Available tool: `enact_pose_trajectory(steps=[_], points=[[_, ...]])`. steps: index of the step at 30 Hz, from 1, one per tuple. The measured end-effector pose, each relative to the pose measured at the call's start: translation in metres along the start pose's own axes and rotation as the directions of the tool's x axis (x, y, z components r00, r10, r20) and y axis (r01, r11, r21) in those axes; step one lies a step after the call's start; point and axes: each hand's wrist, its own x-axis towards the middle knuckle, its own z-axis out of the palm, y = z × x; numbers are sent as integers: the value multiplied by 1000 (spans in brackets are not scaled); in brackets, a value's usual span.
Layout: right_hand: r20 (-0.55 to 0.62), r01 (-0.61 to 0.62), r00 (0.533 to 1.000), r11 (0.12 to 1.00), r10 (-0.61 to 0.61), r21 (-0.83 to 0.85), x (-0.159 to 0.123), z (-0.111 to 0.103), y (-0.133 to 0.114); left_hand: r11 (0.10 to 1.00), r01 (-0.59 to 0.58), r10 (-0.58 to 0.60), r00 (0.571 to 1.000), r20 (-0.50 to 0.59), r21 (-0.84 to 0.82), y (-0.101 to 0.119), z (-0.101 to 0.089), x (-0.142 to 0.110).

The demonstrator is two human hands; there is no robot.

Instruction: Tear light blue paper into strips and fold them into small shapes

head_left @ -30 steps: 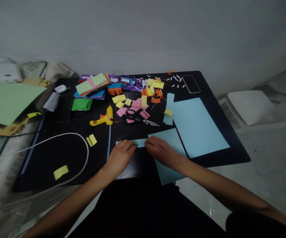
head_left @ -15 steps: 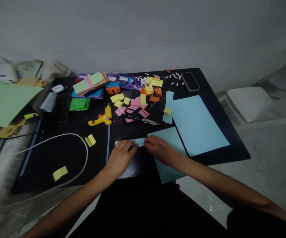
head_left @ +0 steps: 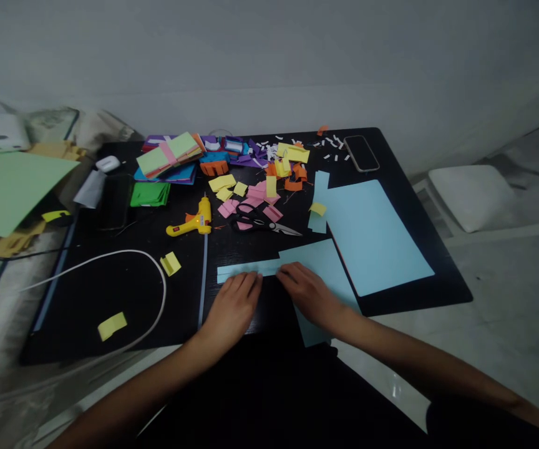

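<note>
A narrow light blue paper strip [head_left: 239,270] lies across the front of the black table, a crease or fold line running along its length. My left hand [head_left: 237,299] has its fingers closed together on the strip's near edge, around its middle. Farther right, my right hand [head_left: 304,290] grips the same strip with bent fingers, the thumb side hidden beneath. Under that hand and wrist is a light blue paper sheet [head_left: 319,255], overlapping the strip's right end. Black-handled scissors [head_left: 264,223] rest just beyond the strip, blades pointing right.
A yellow glue gun [head_left: 194,218] lies left of the scissors. Larger blue sheets [head_left: 377,237] sit at right, below a phone [head_left: 362,153]. Pink paper pieces [head_left: 255,196] and white scraps are scattered behind. A white cable [head_left: 164,287] loops at left near folded yellow pieces [head_left: 111,326].
My left hand has slid right and slightly nearer me along the strip, uncovering its left part. My right hand has shifted slightly right.
</note>
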Motion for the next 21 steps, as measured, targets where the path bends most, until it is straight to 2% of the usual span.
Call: enact_pose_trajectory(steps=[5,11,16,21], points=[[-99,-14,995,997,21,72,-13,5,2,998,67,-67,994,83,3,10,-2,-5],[-54,-24,998,998,22,-51,-9,8,0,995,102,-101,991,87,-10,13,-2,-5],[-5,-69,998,982,69,-174,-7,12,-7,991,135,-134,986,101,1,16,-4,-2],[-55,-149,988,973,141,-179,-14,4,-4,986,166,-166,977,133,12,18,-5,1]])
